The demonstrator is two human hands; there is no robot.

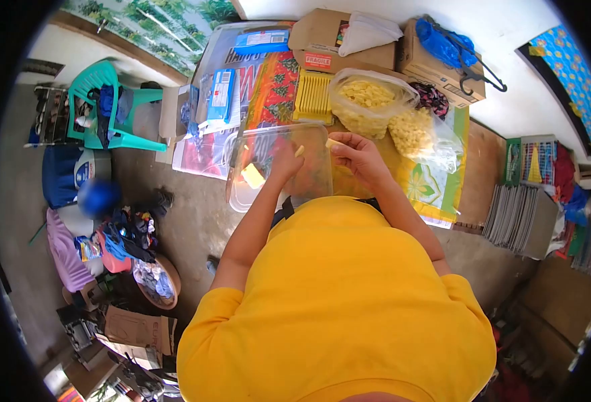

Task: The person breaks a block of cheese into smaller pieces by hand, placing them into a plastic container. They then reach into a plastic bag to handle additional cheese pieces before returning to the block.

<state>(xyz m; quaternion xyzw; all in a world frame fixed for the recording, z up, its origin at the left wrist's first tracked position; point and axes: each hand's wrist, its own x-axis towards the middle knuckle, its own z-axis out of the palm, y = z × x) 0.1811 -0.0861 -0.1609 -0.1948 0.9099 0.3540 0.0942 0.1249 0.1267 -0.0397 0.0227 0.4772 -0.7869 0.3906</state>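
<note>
Over a clear plastic tub [242, 198], my left hand [286, 163] has its fingers closed around a small pale yellow piece [300, 151]. My right hand [361, 158], at the tub's right side, pinches another small yellow piece [331, 143] between thumb and fingertips. Inside the tub, near the left wrist, lies a yellow block-shaped item [252, 176]. Beyond the hands stands an open plastic bag [364, 100] full of yellow pieces. A second clear bag [413, 131] of smaller-looking yellow pieces sits to its right. What exactly the pieces are is too small to tell.
Behind the tub is a row of yellow strips [313, 97]. Blue-and-white boxes [221, 95] lie at the table's left, with cardboard boxes [436, 63] along the back. A green plastic chair [134, 139] stands left of the table; grey stacked sheets [511, 213] are at the right.
</note>
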